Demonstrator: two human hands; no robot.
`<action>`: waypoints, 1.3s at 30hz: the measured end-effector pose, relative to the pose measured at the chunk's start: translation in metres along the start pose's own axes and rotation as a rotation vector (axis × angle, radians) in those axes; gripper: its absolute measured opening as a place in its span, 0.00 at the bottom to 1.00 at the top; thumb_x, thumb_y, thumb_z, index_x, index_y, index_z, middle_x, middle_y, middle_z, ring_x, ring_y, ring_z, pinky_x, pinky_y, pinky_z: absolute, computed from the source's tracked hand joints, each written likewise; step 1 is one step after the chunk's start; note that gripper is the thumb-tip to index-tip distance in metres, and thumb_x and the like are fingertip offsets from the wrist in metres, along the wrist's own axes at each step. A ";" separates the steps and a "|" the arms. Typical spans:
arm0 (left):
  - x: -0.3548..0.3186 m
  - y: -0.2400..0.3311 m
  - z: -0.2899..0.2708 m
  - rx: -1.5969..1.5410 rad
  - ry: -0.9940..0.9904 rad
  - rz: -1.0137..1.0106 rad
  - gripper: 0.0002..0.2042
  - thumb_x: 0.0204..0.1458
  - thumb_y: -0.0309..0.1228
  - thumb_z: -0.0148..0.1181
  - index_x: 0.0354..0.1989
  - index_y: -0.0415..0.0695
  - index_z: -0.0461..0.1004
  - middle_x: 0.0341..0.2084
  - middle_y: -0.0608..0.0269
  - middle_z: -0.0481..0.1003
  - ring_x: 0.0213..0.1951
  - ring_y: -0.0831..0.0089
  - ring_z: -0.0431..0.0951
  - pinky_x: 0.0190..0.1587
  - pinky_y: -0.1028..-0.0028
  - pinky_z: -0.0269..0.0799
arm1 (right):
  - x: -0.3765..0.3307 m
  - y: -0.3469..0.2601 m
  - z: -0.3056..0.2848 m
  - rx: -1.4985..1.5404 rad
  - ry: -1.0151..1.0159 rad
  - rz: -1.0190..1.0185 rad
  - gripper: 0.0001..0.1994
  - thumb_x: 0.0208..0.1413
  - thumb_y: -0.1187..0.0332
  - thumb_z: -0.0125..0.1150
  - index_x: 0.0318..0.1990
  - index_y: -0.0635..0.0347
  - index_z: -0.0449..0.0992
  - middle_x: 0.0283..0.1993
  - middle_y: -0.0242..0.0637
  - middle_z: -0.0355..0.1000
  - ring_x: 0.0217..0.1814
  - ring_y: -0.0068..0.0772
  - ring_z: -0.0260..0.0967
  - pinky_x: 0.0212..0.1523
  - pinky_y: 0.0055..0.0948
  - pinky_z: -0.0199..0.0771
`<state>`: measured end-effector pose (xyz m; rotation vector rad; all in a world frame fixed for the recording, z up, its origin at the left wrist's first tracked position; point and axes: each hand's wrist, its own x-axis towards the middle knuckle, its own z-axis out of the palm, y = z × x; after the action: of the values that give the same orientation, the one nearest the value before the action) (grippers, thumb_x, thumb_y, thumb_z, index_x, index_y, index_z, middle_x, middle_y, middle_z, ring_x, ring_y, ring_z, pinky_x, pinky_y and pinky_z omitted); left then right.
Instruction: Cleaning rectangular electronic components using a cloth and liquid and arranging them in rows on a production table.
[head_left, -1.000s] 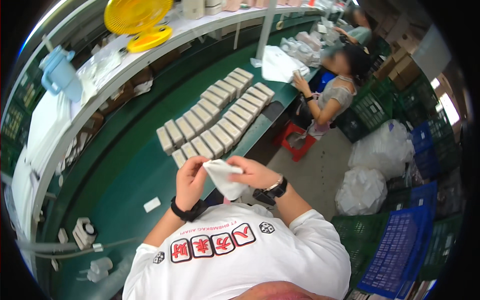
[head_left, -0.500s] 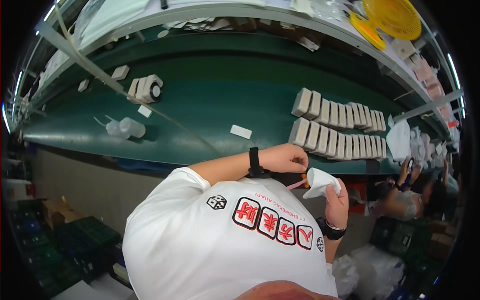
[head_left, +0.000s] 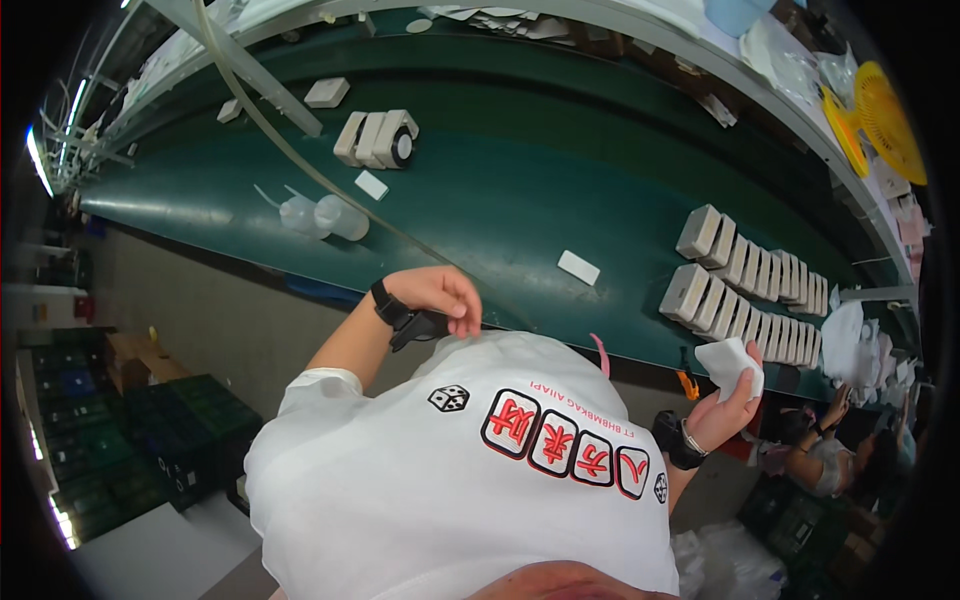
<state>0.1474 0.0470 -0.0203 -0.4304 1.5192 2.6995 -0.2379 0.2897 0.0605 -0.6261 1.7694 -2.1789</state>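
White packet (head_left: 728, 362), soft and folded, sat in the right hand (head_left: 728, 400), whose fingers curled up around its lower edge, just off the near rim of the green belt (head_left: 520, 180). Its long axis ran roughly along that rim. Rows of white boxes (head_left: 745, 285) lay just beyond it, nearer this hand than the other. The left hand (head_left: 440, 295) rested loosely curled and empty at the belt's near edge, well apart from the packet.

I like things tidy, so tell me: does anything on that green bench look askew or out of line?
Mostly neat: the white boxes stand in two even rows. Two clear plastic bottles lie tipped on their sides near the bench edge, and a few small white pieces lie scattered singly. Nothing looks spilled or broken.
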 end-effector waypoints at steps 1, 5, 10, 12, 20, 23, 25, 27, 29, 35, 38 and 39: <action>-0.018 -0.011 -0.002 -0.019 0.051 -0.109 0.12 0.56 0.35 0.61 0.40 0.38 0.76 0.37 0.61 0.79 0.38 0.78 0.77 0.41 0.77 0.74 | 0.001 0.005 0.000 0.045 -0.001 0.042 0.19 0.63 0.68 0.54 0.59 0.67 0.67 0.54 0.43 0.72 0.53 0.36 0.71 0.56 0.32 0.69; -0.063 -0.071 -0.054 0.073 0.879 -0.257 0.17 0.53 0.38 0.64 0.43 0.36 0.75 0.37 0.59 0.79 0.40 0.73 0.78 0.46 0.72 0.73 | 0.002 0.025 0.001 0.142 0.024 0.162 0.17 0.64 0.65 0.54 0.55 0.66 0.69 0.51 0.42 0.73 0.51 0.37 0.72 0.53 0.33 0.72; -0.077 -0.137 -0.162 0.256 2.017 0.439 0.45 0.34 0.36 0.80 0.58 0.31 0.57 0.55 0.43 0.64 0.54 0.59 0.70 0.55 0.64 0.68 | -0.003 0.032 0.027 0.154 0.029 0.239 0.15 0.64 0.62 0.55 0.51 0.64 0.71 0.48 0.41 0.74 0.49 0.35 0.74 0.51 0.34 0.73; -0.076 -0.132 -0.187 0.414 2.176 0.474 0.50 0.29 0.37 0.82 0.59 0.30 0.56 0.56 0.41 0.63 0.55 0.54 0.69 0.59 0.60 0.65 | -0.002 0.034 0.040 0.181 -0.016 0.251 0.15 0.64 0.62 0.55 0.51 0.64 0.71 0.48 0.41 0.74 0.49 0.34 0.74 0.50 0.34 0.74; -0.087 -0.121 -0.189 0.529 2.078 0.508 0.44 0.29 0.33 0.82 0.57 0.34 0.63 0.52 0.48 0.70 0.53 0.56 0.72 0.57 0.59 0.67 | 0.005 0.053 0.065 0.231 -0.124 0.391 0.14 0.60 0.72 0.59 0.52 0.63 0.71 0.48 0.38 0.75 0.49 0.33 0.74 0.49 0.33 0.76; -0.086 -0.113 -0.117 0.400 1.788 0.645 0.41 0.32 0.30 0.79 0.58 0.35 0.63 0.53 0.51 0.70 0.53 0.61 0.72 0.56 0.63 0.68 | 0.003 0.056 0.063 0.202 -0.174 0.406 0.16 0.56 0.78 0.60 0.53 0.65 0.70 0.49 0.38 0.74 0.50 0.33 0.74 0.51 0.32 0.74; -0.092 -0.111 -0.064 0.343 1.646 0.691 0.40 0.34 0.28 0.78 0.59 0.36 0.63 0.53 0.53 0.70 0.53 0.64 0.72 0.56 0.65 0.68 | 0.006 0.061 0.060 0.174 -0.206 0.398 0.18 0.55 0.80 0.59 0.54 0.65 0.69 0.50 0.38 0.74 0.51 0.33 0.73 0.52 0.31 0.73; -0.093 -0.107 -0.024 0.348 1.276 0.555 0.39 0.35 0.26 0.75 0.60 0.37 0.63 0.52 0.56 0.71 0.52 0.67 0.72 0.56 0.67 0.68 | 0.011 0.067 0.059 0.156 -0.235 0.402 0.19 0.54 0.81 0.59 0.54 0.65 0.69 0.51 0.39 0.73 0.52 0.33 0.72 0.53 0.31 0.72; -0.074 -0.081 0.017 0.401 1.147 0.450 0.38 0.33 0.28 0.77 0.58 0.37 0.66 0.49 0.56 0.73 0.51 0.67 0.73 0.55 0.67 0.69 | 0.014 0.071 0.060 0.118 -0.302 0.384 0.19 0.54 0.81 0.59 0.55 0.65 0.68 0.52 0.38 0.73 0.53 0.31 0.71 0.54 0.30 0.71; 0.014 -0.012 0.097 0.961 0.872 0.169 0.35 0.28 0.35 0.77 0.51 0.39 0.73 0.44 0.54 0.77 0.46 0.60 0.76 0.52 0.66 0.70 | 0.027 0.086 0.070 -0.051 -0.525 0.344 0.20 0.54 0.82 0.56 0.56 0.65 0.68 0.53 0.38 0.72 0.54 0.29 0.70 0.56 0.28 0.68; 0.045 -0.005 0.111 1.190 0.758 0.139 0.35 0.27 0.37 0.76 0.50 0.39 0.74 0.44 0.54 0.77 0.45 0.59 0.76 0.51 0.65 0.70 | 0.032 0.090 0.072 -0.190 -0.721 0.247 0.21 0.55 0.82 0.53 0.58 0.66 0.66 0.55 0.38 0.71 0.56 0.28 0.69 0.58 0.26 0.66; 0.053 -0.004 0.115 1.178 0.731 0.111 0.35 0.27 0.38 0.76 0.51 0.39 0.74 0.44 0.53 0.77 0.45 0.57 0.76 0.51 0.65 0.70 | 0.033 0.092 0.072 -0.186 -0.733 0.250 0.21 0.55 0.82 0.53 0.58 0.66 0.66 0.55 0.38 0.71 0.56 0.28 0.69 0.58 0.26 0.66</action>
<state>0.0700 0.1390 0.0199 -1.2596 2.9138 1.2100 -0.2379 0.1925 -0.0119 -1.0181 1.5327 -1.3683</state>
